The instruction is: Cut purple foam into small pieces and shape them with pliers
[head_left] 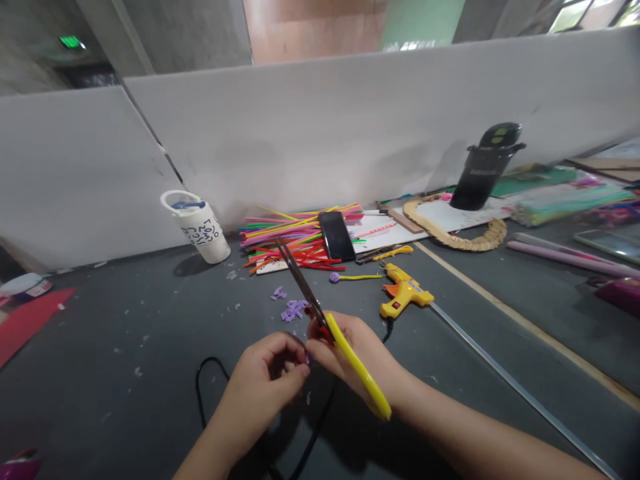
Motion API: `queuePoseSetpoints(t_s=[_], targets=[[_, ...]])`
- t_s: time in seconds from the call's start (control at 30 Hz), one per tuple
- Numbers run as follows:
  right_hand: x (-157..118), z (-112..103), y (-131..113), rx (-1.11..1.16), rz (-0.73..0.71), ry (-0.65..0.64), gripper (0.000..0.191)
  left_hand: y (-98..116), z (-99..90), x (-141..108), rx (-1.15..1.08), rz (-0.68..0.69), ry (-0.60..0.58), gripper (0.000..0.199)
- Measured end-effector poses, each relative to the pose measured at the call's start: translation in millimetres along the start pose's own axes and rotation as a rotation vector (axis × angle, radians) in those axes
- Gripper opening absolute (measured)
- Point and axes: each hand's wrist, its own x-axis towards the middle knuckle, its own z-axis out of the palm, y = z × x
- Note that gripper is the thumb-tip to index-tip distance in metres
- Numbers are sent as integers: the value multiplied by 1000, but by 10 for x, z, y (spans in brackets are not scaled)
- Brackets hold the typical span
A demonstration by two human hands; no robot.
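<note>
My right hand point(363, 353) is closed around a pair of scissors point(304, 283) with yellow handles; the blades point up and away to the left and look shut. Close beside it, my left hand point(267, 373) pinches a small purple piece point(308, 359), mostly hidden by the fingertips. The fingertips of both hands nearly meet there. Beyond them, a small pile of purple clippings point(294, 310) lies on the dark table point(135, 400). Farther off lies a yellow-green stem point(361, 277) with a purple ball at one end.
A yellow glue gun point(405, 291) with a long glue stick lies to the right, its black cord point(199, 387) looping under my hands. Behind are colored pipe cleaners point(280, 230), a phone point(336, 235), a white cup point(203, 230), a braided ring point(465, 241) and a black tumbler point(480, 177).
</note>
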Motion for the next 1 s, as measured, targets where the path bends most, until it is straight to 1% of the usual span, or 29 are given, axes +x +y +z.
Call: queuePoseSetpoints(t_s=[0.1, 0.2, 0.3, 0.53, 0.6, 0.67, 0.77, 0.83, 0.9, 1.0], targets=[[21, -6, 11, -14, 18, 9, 10, -4, -5, 5, -52, 1, 34, 1], [26, -7, 7, -25, 26, -2, 9, -19, 13, 10, -93, -18, 40, 5], [20, 0, -7, -37, 27, -12, 9, -52, 40, 15, -85, -24, 40, 6], [15, -9, 6, -80, -4, -2, 9, -87, 52, 21, -116, -29, 73, 7], [1, -30, 2, -94, -24, 0, 14, -63, 40, 16, -178, -32, 87, 7], [-18, -45, -15, -175, -38, 13, 22, -29, 17, 7, -283, -18, 148, 8], [-40, -26, -42, -409, -18, 14, 32, 22, -32, -2, -451, 31, 273, 9], [-47, 13, -44, -564, -4, 3, 42, 46, -61, -7, -525, 63, 332, 7], [-50, 53, -28, -677, -13, -3, 48, 63, -81, -11, -556, 104, 367, 5], [-56, 84, 8, -770, -49, -2, 51, 80, -90, -20, -564, 162, 384, 3]])
